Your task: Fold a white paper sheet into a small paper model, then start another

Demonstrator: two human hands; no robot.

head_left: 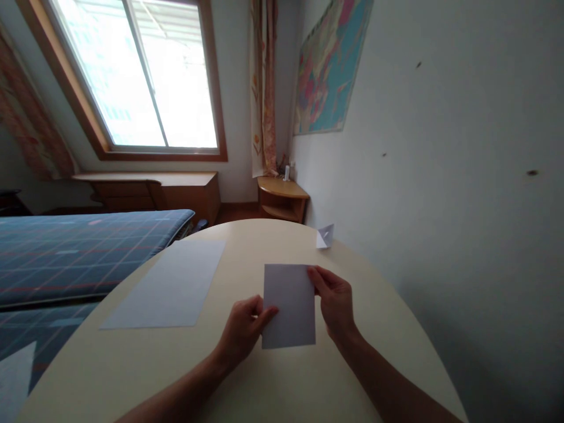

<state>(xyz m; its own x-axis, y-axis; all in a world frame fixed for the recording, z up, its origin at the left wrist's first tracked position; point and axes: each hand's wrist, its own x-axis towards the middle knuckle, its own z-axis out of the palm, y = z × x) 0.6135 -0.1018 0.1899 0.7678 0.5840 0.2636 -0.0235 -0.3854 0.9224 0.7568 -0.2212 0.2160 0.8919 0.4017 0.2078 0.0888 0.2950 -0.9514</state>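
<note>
A small white rectangle of paper (289, 305) is held up over the round table, between both hands. My left hand (247, 323) pinches its left edge, thumb lying on the near face. At the upper right corner, my right hand (335, 296) grips the paper between thumb and fingers. The fingers behind the sheet are hidden. To the left, a larger white sheet of paper (170, 285) lies flat on the table. A small folded white paper piece (325, 236) stands near the far right edge.
The cream round table (374, 352) reaches close to the white wall on the right. A plaid mattress (88, 252) lies beyond its left edge, with another white paper (17, 382) at the lower left. A wooden corner stand (282, 187) is at the back.
</note>
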